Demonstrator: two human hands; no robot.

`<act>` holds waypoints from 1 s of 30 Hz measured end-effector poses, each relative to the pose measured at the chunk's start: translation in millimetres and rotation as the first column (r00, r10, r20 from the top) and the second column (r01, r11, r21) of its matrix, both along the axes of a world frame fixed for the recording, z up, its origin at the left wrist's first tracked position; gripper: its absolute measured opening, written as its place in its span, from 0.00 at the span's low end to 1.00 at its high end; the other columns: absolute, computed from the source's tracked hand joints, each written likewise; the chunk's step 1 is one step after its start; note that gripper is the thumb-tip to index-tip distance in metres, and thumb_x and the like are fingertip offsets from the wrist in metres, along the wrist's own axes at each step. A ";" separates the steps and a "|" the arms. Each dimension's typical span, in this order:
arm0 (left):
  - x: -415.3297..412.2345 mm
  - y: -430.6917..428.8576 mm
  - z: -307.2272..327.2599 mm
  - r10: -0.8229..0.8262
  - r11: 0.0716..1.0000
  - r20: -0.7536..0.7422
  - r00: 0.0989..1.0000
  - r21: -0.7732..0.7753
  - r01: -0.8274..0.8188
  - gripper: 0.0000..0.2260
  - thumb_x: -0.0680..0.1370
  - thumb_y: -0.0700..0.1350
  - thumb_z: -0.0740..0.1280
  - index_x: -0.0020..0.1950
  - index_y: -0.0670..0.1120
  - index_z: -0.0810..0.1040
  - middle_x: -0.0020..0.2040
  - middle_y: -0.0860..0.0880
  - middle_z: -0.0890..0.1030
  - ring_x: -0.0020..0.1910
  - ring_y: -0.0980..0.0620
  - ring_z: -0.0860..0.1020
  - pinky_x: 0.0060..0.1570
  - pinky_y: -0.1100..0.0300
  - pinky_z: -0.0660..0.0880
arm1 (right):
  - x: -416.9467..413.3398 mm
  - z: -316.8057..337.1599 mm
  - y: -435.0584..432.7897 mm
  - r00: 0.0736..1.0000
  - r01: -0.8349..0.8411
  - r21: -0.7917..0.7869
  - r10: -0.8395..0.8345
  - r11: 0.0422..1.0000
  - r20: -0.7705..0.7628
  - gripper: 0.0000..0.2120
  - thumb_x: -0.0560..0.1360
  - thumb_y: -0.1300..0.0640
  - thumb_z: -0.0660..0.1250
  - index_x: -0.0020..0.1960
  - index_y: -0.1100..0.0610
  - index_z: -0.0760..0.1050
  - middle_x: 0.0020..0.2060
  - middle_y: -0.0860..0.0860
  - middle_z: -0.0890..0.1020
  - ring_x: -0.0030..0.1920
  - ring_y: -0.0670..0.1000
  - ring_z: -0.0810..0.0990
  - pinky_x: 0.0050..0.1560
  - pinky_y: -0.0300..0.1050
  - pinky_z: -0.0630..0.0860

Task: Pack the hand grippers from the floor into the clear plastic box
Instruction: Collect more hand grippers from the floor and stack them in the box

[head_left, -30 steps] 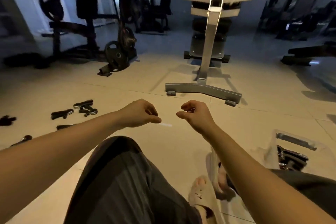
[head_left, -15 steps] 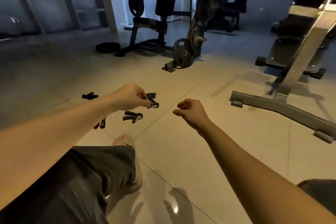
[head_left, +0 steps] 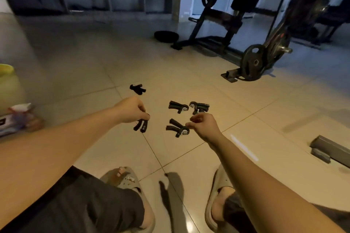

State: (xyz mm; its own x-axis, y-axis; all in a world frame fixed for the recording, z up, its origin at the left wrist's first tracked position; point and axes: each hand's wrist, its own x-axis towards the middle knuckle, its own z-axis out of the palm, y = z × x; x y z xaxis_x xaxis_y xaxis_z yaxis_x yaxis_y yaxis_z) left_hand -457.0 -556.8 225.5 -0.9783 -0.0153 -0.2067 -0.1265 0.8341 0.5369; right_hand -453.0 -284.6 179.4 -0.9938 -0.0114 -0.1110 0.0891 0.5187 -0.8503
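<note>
1. As the head is turning toward 9 o'clock (the clear plastic box, seen a second ago at 4 o'clock beside the right leg, is no longer showing), five hand grippers are coming to sit in the middle of the view on the floor (head_left: 208,85).
2. The left hand (head_left: 132,108) is hanging right over the left-side hand gripper (head_left: 141,126). Its fingers (head_left: 144,113) are clenching down at the gripper's head, and I cannot tell whether they are pinching it or only touching it.
3. The right hand (head_left: 204,125) is reaching toward 11 o'clock. Its fingers (head_left: 195,119) are curling in with nothing between them, and the tips are hovering just beside the head of the near hand gripper (head_left: 178,128).
4. The centre hand gripper (head_left: 178,107) and the outer hand gripper (head_left: 199,107) are lying side by side at 12 o'clock of the right hand. The far hand gripper (head_left: 137,89) is lying apart at 12 o'clock of the left hand.
5. Half a second ago both hands were floating clear of the cluster; now each is closing on its own gripper, so a two-handed pick-up seems to be starting. None of these five is packed yet, and each is likely going to need carrying back toward 4 o'clock, where the box is waiting out of sight.
</note>
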 end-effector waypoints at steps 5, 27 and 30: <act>-68.7 -17.5 -43.1 0.090 0.991 0.122 0.988 0.089 -0.101 0.10 0.75 0.50 0.76 0.47 0.45 0.83 0.45 0.47 0.82 0.44 0.50 0.79 0.40 0.58 0.74 | -76.3 -51.2 -19.0 0.995 -0.030 -0.013 0.031 0.999 0.094 0.12 0.72 0.58 0.77 0.54 0.59 0.80 0.48 0.53 0.83 0.50 0.53 0.82 0.55 0.53 0.81; -236.6 -53.8 -347.6 0.371 0.908 0.107 0.922 -0.248 -0.337 0.34 0.69 0.67 0.73 0.63 0.44 0.76 0.57 0.44 0.77 0.57 0.42 0.75 0.52 0.48 0.76 | -273.6 -297.5 -60.9 0.975 -0.187 0.634 0.064 0.751 0.212 0.29 0.72 0.43 0.74 0.69 0.53 0.72 0.58 0.54 0.76 0.60 0.58 0.75 0.59 0.56 0.72; -236.9 -50.6 -362.4 0.389 0.897 0.053 0.920 -0.247 -0.365 0.33 0.69 0.66 0.74 0.63 0.43 0.77 0.56 0.44 0.76 0.57 0.42 0.73 0.54 0.49 0.74 | -271.8 -306.7 -60.6 0.986 -0.144 0.648 0.052 0.748 0.160 0.30 0.72 0.41 0.74 0.68 0.53 0.72 0.56 0.54 0.76 0.58 0.57 0.74 0.56 0.55 0.73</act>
State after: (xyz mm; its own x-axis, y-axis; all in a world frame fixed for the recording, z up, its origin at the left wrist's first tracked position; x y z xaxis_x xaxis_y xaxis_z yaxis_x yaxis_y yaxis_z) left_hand -693.9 -607.4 -136.9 -0.8643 -0.4373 -0.2485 -0.4985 0.8108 0.3068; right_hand -724.7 -345.2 -127.3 -0.9684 0.0135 -0.2489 0.0861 0.9553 -0.2829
